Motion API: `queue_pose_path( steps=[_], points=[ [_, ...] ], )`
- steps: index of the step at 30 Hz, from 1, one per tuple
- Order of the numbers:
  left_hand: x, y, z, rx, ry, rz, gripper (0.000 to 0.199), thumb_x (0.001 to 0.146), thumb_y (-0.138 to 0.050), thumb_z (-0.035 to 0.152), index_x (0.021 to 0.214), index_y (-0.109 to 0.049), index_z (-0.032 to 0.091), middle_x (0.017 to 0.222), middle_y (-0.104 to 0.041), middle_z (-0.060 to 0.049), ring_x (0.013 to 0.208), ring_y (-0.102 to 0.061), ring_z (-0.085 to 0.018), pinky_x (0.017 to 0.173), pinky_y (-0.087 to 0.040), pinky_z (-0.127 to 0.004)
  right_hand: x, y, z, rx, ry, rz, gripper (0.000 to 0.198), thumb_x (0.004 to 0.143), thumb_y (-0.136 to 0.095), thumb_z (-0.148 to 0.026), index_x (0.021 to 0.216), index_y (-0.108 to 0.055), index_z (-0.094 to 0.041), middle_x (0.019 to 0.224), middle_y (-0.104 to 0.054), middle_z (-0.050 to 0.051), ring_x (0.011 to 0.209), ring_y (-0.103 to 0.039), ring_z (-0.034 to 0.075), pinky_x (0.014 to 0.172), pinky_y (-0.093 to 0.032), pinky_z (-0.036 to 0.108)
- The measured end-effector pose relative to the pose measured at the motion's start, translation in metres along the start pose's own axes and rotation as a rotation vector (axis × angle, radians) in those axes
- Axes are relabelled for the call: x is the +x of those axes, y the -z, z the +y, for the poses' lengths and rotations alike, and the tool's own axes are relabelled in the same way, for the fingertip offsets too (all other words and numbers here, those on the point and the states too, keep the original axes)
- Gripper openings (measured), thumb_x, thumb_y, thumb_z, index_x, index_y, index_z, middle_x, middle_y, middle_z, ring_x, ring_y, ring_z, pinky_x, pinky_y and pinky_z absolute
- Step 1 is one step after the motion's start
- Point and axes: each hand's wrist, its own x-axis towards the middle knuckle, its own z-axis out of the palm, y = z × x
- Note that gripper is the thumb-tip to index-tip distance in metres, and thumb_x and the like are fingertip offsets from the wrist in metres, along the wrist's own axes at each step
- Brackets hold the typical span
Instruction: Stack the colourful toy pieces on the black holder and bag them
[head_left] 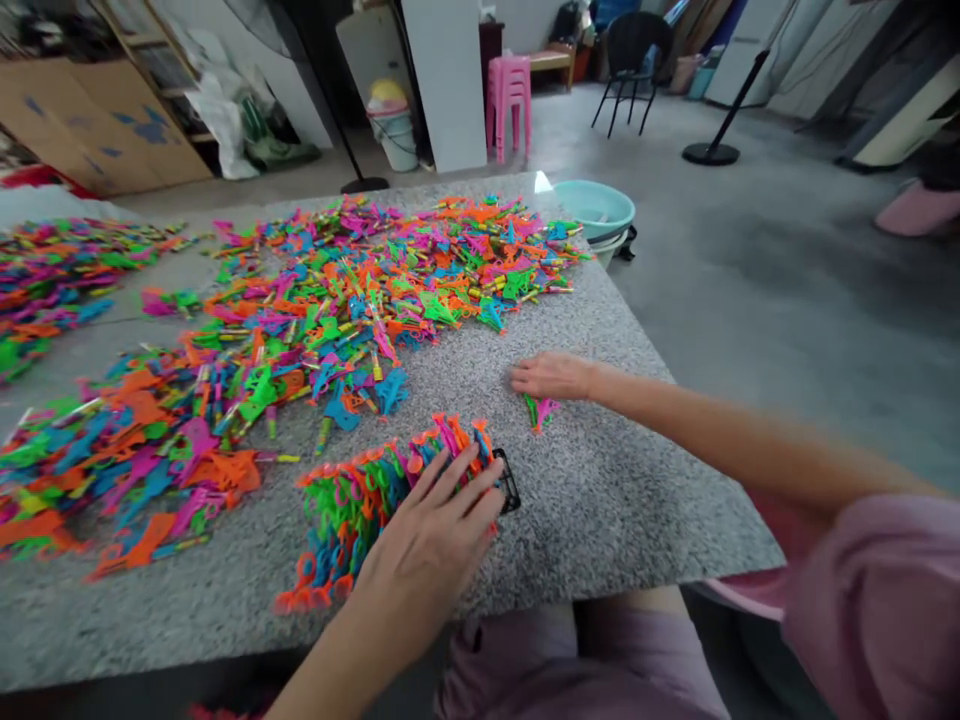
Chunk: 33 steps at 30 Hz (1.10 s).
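Observation:
My left hand lies with its fingers stretched out over a packed row of small plastic toy guns in orange, green, blue and pink. A black plastic frame shows at the row's right end, by my fingertips. Farther right, my right hand is low over the granite tabletop, its fingers together and bent down. What they hold, if anything, is hidden. Just below that hand, a few green and pink toy pieces lie on the stone.
Heaps of loose toy guns spread over the table's back and left. Past the far right corner stands a light blue basin. A pink tub sits under the right edge. Pink stools and a black chair stand behind.

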Motion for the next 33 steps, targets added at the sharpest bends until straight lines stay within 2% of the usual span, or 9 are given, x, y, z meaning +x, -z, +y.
queue_pose_path(
  steps=[2,5,8,9,12,14,22,26,33],
  points=[
    [0.001,0.002,0.001,-0.012,0.011,-0.021,0.019,0.095,-0.049,0.022,0.11,-0.06,0.023,0.139,-0.058,0.0,0.136,-0.045,-0.025,0.115,-0.037,-0.049,-0.014,-0.004,0.006,0.132,-0.057,0.061,0.015,0.088,-0.056,-0.004,0.081,-0.06,-0.017,0.092,-0.065,0.004,0.089,-0.058,0.015,0.078,-0.042,0.026],
    [0.002,0.002,0.001,-0.035,0.005,-0.049,0.017,0.095,-0.05,0.024,0.11,-0.06,0.021,0.142,-0.055,-0.003,0.139,-0.041,-0.026,0.118,-0.032,-0.05,-0.055,-0.018,-0.01,0.238,-0.305,0.236,0.013,0.085,-0.058,-0.006,0.078,-0.058,-0.017,0.084,-0.063,0.003,0.078,-0.057,0.014,0.073,-0.041,0.026],
    [0.003,0.002,0.0,-0.05,-0.012,-0.064,0.018,0.096,-0.049,0.023,0.111,-0.059,0.019,0.143,-0.053,-0.006,0.141,-0.037,-0.027,0.119,-0.03,-0.051,-0.089,-0.04,-0.066,0.45,-0.55,0.403,0.009,0.085,-0.063,-0.021,0.087,-0.055,-0.017,0.077,-0.062,0.002,0.065,-0.055,0.012,0.062,-0.042,0.025],
    [0.003,0.002,0.0,-0.05,-0.01,-0.066,0.019,0.097,-0.049,0.023,0.112,-0.058,0.018,0.143,-0.054,-0.007,0.142,-0.037,-0.027,0.119,-0.03,-0.051,-0.094,-0.047,-0.092,0.668,-0.612,0.482,0.017,0.082,-0.068,-0.025,0.09,-0.054,-0.018,0.076,-0.062,0.001,0.063,-0.055,0.012,0.059,-0.043,0.024],
    [0.004,0.003,0.001,-0.055,0.012,-0.076,0.019,0.097,-0.047,0.023,0.113,-0.057,0.016,0.142,-0.053,-0.009,0.143,-0.034,-0.027,0.119,-0.029,-0.051,-0.088,-0.064,-0.161,1.276,-0.654,0.578,0.023,0.078,-0.071,-0.034,0.088,-0.057,-0.019,0.07,-0.062,-0.001,0.06,-0.056,0.012,0.056,-0.045,0.023],
    [0.005,0.004,0.003,-0.067,0.021,-0.088,0.018,0.097,-0.047,0.022,0.112,-0.056,0.016,0.144,-0.052,-0.009,0.145,-0.031,-0.027,0.121,-0.027,-0.051,-0.074,-0.07,-0.187,1.39,-0.695,0.623,0.021,0.078,-0.07,-0.035,0.086,-0.061,-0.018,0.068,-0.061,-0.001,0.06,-0.057,0.013,0.057,-0.046,0.023],
    [0.005,0.003,0.005,-0.101,0.028,-0.097,0.017,0.098,-0.044,0.021,0.11,-0.054,0.016,0.146,-0.048,-0.012,0.148,-0.024,-0.027,0.121,-0.025,-0.052,-0.041,-0.065,-0.189,0.876,-0.722,0.432,0.006,0.076,-0.07,-0.023,0.08,-0.07,-0.018,0.074,-0.071,0.003,0.07,-0.064,0.017,0.065,-0.046,0.025],
    [0.004,0.001,0.004,-0.119,0.038,-0.074,0.019,0.096,-0.044,0.018,0.113,-0.053,0.016,0.146,-0.048,-0.011,0.147,-0.025,-0.027,0.12,-0.027,-0.054,-0.039,-0.058,-0.188,0.683,-0.735,0.337,0.011,0.08,-0.068,-0.027,0.082,-0.072,-0.017,0.079,-0.073,0.007,0.073,-0.065,0.021,0.067,-0.045,0.028],
    [0.004,-0.002,0.005,-0.138,0.065,-0.028,0.036,0.095,-0.045,0.017,0.131,-0.045,0.014,0.143,-0.051,-0.013,0.146,-0.028,-0.029,0.118,-0.031,-0.056,-0.036,-0.054,-0.181,0.585,-0.708,0.269,0.016,0.082,-0.068,-0.032,0.088,-0.072,-0.018,0.087,-0.073,0.007,0.079,-0.065,0.021,0.069,-0.045,0.028]
  ],
)
